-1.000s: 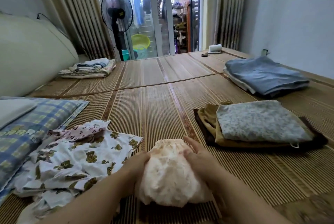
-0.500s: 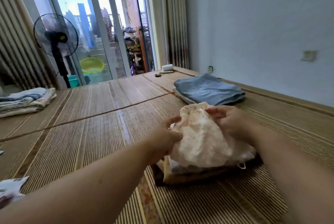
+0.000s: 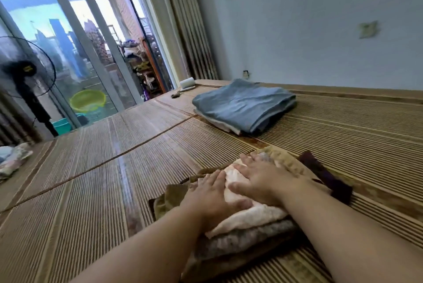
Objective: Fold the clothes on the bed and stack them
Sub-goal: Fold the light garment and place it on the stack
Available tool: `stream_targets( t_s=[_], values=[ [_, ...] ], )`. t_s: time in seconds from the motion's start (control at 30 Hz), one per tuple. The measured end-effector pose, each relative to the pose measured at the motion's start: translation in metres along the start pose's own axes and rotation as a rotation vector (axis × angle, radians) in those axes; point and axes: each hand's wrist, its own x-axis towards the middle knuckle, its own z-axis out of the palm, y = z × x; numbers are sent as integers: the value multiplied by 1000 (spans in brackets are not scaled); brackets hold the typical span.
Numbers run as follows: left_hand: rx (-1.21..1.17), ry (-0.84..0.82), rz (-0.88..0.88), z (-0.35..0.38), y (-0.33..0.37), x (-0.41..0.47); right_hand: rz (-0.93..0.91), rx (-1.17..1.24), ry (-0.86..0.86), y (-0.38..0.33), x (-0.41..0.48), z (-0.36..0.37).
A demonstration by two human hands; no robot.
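Note:
A folded pale peach garment (image 3: 254, 215) lies on top of a stack of folded clothes (image 3: 242, 241) on the bamboo-mat bed (image 3: 103, 191); below it are a grey patterned piece, a mustard one and a dark maroon one. My left hand (image 3: 209, 195) lies flat on the garment's left side. My right hand (image 3: 261, 181) presses flat on its top, fingers straight and pointing away from me. A second stack with a blue folded piece (image 3: 245, 105) on top sits farther back by the wall.
Another folded pile (image 3: 12, 159) shows at the left edge of the bed. A white roll (image 3: 187, 83) sits at the far corner. A black standing fan (image 3: 25, 77) and a glass door stand beyond the bed; a wall runs along the right.
The peach garment was carried from in front of me to the right and set down on the stack. Both hands went from holding it to pressing it flat.

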Motion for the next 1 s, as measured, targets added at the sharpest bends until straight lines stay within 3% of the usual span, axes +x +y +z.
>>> stream_targets(
  t_s=[0.2,0.4,0.6,0.77,0.87,1.0],
  values=[
    [-207,-136,-132,-13,4,-22,13,6,-92,0,-6,-16],
    [-303,29,-190,-13,-26,-126,-41,-7,106,-27,-73,-49],
    [-66,374,-83,-37,-46,-267,-294,-68,143,-155,-151,-63],
    [-68,549,-110,-52,-77,-386,-519,-153,108,-272,-212,-37],
    [-109,557,-232,-40,-108,-452,-612,-156,87,-333,-243,-12],
    [-224,440,-412,-1,-153,-528,-682,-181,-22,-396,-276,27]
  ],
)
